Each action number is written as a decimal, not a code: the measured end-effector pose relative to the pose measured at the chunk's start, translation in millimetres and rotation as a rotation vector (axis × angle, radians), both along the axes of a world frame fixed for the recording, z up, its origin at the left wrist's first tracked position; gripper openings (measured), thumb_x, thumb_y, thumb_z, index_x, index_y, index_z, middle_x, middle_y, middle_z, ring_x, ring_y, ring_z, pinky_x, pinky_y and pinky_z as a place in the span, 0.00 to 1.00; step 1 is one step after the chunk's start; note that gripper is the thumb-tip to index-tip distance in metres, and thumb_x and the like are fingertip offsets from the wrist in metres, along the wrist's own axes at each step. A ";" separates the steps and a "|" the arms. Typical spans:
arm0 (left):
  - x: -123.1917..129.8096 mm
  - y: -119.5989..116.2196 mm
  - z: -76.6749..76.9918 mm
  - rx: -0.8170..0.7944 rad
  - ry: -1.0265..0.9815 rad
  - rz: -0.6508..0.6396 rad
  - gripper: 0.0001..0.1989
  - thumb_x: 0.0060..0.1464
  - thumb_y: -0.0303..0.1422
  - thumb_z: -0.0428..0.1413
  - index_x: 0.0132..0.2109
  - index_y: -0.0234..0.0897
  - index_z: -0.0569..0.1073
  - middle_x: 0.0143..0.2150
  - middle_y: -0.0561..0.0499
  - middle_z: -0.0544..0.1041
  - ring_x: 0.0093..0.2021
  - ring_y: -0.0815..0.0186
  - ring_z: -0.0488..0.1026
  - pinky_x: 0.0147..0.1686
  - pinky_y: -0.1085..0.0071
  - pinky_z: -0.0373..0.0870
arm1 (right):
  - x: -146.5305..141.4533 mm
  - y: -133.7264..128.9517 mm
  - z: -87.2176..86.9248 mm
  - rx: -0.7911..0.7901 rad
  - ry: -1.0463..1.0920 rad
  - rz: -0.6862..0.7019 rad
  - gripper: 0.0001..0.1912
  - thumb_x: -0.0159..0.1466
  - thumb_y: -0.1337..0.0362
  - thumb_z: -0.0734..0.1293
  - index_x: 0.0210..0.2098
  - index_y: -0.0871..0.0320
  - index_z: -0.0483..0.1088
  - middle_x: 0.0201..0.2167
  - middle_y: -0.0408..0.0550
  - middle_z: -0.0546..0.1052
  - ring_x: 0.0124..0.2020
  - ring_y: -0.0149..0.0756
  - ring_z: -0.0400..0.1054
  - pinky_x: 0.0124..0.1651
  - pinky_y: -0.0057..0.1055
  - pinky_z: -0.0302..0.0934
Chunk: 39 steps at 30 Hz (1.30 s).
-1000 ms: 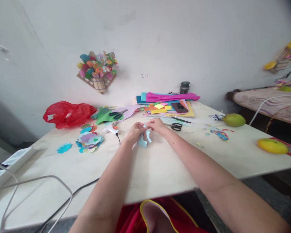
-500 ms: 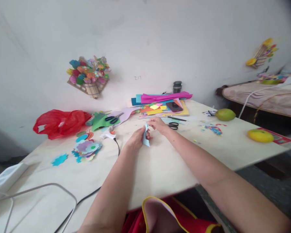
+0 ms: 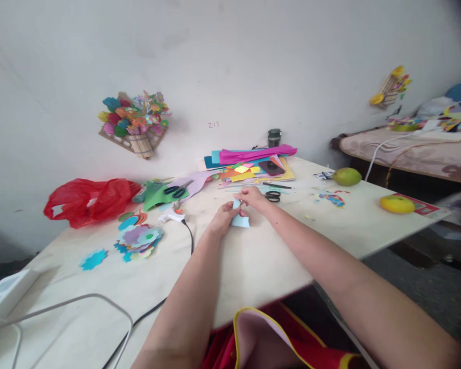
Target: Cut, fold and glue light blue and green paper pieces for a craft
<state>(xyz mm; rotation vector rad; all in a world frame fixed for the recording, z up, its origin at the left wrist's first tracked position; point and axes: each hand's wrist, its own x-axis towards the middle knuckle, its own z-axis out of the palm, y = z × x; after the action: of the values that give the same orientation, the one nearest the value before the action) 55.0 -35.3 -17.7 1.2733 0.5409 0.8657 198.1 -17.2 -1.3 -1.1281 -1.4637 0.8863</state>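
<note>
The left hand and right hand are pinching light-blue paper, probably light and creasable, best gripped by its edges.

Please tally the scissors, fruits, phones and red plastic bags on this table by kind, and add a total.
Scissors: 2
Fruits: 2
Phone: 1
Red plastic bag: 1
Total: 6

Colours on my table
My paper is pale blue; the bag, left, red; the far roll magenta; the near-right fruit yellow.
</note>
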 end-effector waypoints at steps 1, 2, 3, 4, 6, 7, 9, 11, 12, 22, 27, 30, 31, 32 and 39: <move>-0.6 0.2 0.3 -0.029 0.006 0.004 0.15 0.40 0.34 0.62 0.34 0.32 0.69 0.24 0.53 0.72 0.22 0.71 0.69 0.25 0.73 0.67 | -1.3 -0.2 -1.2 0.004 0.021 -0.018 0.15 0.46 0.55 0.68 0.16 0.60 0.63 0.11 0.37 0.62 0.15 0.23 0.56 0.19 0.23 0.49; -1.1 0.5 0.5 -0.068 0.017 0.009 0.14 0.40 0.33 0.62 0.34 0.32 0.69 0.24 0.54 0.71 0.22 0.71 0.69 0.26 0.72 0.68 | -2.6 -0.3 -2.2 0.012 0.042 -0.030 0.16 0.47 0.55 0.67 0.15 0.60 0.63 0.11 0.36 0.61 0.14 0.24 0.55 0.19 0.24 0.49; -1.6 1.0 0.7 -0.111 0.032 0.013 0.13 0.42 0.32 0.61 0.35 0.31 0.69 0.24 0.54 0.70 0.22 0.71 0.68 0.26 0.71 0.69 | -3.9 -0.3 -2.7 0.026 0.062 -0.038 0.16 0.47 0.54 0.67 0.15 0.59 0.62 0.10 0.36 0.60 0.14 0.23 0.54 0.19 0.24 0.48; -1.9 1.4 0.8 -0.148 0.047 0.018 0.12 0.43 0.31 0.60 0.36 0.31 0.70 0.24 0.54 0.70 0.23 0.71 0.68 0.27 0.70 0.70 | -5.0 -0.6 -2.8 0.043 0.077 -0.043 0.16 0.48 0.54 0.67 0.15 0.59 0.62 0.10 0.35 0.59 0.13 0.23 0.53 0.19 0.24 0.47; -1.6 1.8 1.1 -0.200 0.056 0.036 0.09 0.46 0.29 0.58 0.36 0.31 0.69 0.25 0.52 0.70 0.24 0.70 0.69 0.28 0.68 0.72 | -6.6 -2.2 -1.6 0.069 0.090 -0.053 0.16 0.48 0.53 0.66 0.16 0.59 0.63 0.10 0.34 0.57 0.13 0.23 0.50 0.18 0.25 0.46; -1.0 1.9 1.2 -0.215 0.045 0.052 0.08 0.47 0.29 0.57 0.36 0.31 0.69 0.25 0.51 0.70 0.25 0.69 0.70 0.29 0.68 0.72 | -7.0 -3.6 -0.6 0.074 0.091 -0.061 0.15 0.48 0.53 0.66 0.17 0.59 0.65 0.10 0.34 0.57 0.13 0.23 0.49 0.18 0.25 0.45; 0.6 2.2 1.5 -0.233 -0.007 0.099 0.04 0.49 0.26 0.54 0.36 0.30 0.68 0.25 0.50 0.71 0.26 0.68 0.71 0.30 0.68 0.71 | -7.5 -7.3 1.4 0.079 0.082 -0.067 0.16 0.48 0.52 0.67 0.18 0.59 0.66 0.10 0.35 0.57 0.13 0.23 0.49 0.18 0.25 0.44; 2.0 3.5 1.9 -0.243 -0.088 0.170 0.04 0.50 0.23 0.51 0.35 0.31 0.67 0.24 0.50 0.70 0.25 0.69 0.71 0.31 0.68 0.71 | -8.2 -10.8 1.8 0.097 0.047 -0.051 0.16 0.48 0.51 0.66 0.18 0.59 0.67 0.10 0.35 0.59 0.14 0.23 0.50 0.19 0.25 0.45; 2.4 4.6 2.1 -0.247 -0.128 0.217 0.05 0.50 0.21 0.50 0.35 0.31 0.67 0.24 0.51 0.70 0.24 0.70 0.70 0.32 0.68 0.71 | -8.8 -11.7 0.9 0.108 0.016 -0.027 0.17 0.49 0.51 0.66 0.18 0.60 0.68 0.11 0.36 0.62 0.14 0.24 0.51 0.19 0.25 0.46; -3.6 12.5 6.8 -0.409 -0.399 0.203 0.10 0.50 0.23 0.43 0.32 0.31 0.69 0.29 0.47 0.71 0.28 0.70 0.69 0.28 0.73 0.68 | -19.3 2.4 -23.8 0.566 -0.635 -0.081 0.04 0.52 0.65 0.67 0.22 0.54 0.75 0.36 0.44 0.76 0.40 0.38 0.63 0.44 0.35 0.54; -5.0 14.9 3.5 -0.331 -0.407 0.288 0.06 0.45 0.22 0.47 0.30 0.32 0.67 0.26 0.50 0.69 0.25 0.71 0.67 0.27 0.75 0.66 | -23.7 -8.8 -21.7 0.657 -0.883 -0.058 0.09 0.55 0.67 0.64 0.33 0.53 0.76 0.47 0.46 0.71 0.46 0.42 0.57 0.48 0.40 0.53; -5.3 20.6 -2.6 -0.240 -0.351 0.455 0.09 0.42 0.20 0.49 0.34 0.33 0.66 0.26 0.53 0.68 0.25 0.73 0.67 0.27 0.77 0.64 | -28.0 -14.7 -17.4 0.637 -0.923 0.035 0.12 0.54 0.69 0.65 0.37 0.55 0.74 0.49 0.48 0.68 0.48 0.43 0.57 0.51 0.40 0.52; -5.2 22.3 -4.2 -0.219 -0.330 0.499 0.10 0.43 0.21 0.50 0.36 0.33 0.66 0.25 0.54 0.67 0.24 0.74 0.66 0.26 0.78 0.63 | -29.2 -15.8 -16.1 0.629 -0.898 0.064 0.12 0.54 0.69 0.64 0.37 0.55 0.74 0.49 0.49 0.69 0.48 0.42 0.58 0.51 0.40 0.52; -5.1 23.6 -5.3 -0.201 -0.306 0.527 0.12 0.43 0.22 0.50 0.38 0.34 0.65 0.24 0.55 0.67 0.23 0.74 0.66 0.25 0.78 0.62 | -30.2 -16.5 -15.1 0.622 -0.851 0.084 0.11 0.54 0.70 0.64 0.36 0.56 0.74 0.48 0.50 0.69 0.48 0.41 0.59 0.52 0.39 0.52; -4.4 19.3 1.8 -0.081 -0.114 0.482 0.13 0.47 0.29 0.49 0.42 0.35 0.63 0.17 0.59 0.61 0.17 0.75 0.60 0.17 0.79 0.53 | -22.7 -10.5 -18.0 0.338 -0.313 -0.056 0.13 0.57 0.63 0.62 0.41 0.57 0.69 0.41 0.48 0.72 0.34 0.31 0.65 0.37 0.31 0.60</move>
<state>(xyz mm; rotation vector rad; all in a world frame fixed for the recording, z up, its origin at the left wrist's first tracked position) 50.6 -16.0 -15.9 1.0252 0.8000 1.2940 175.4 -27.7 -19.2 -1.0766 -1.7495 0.4119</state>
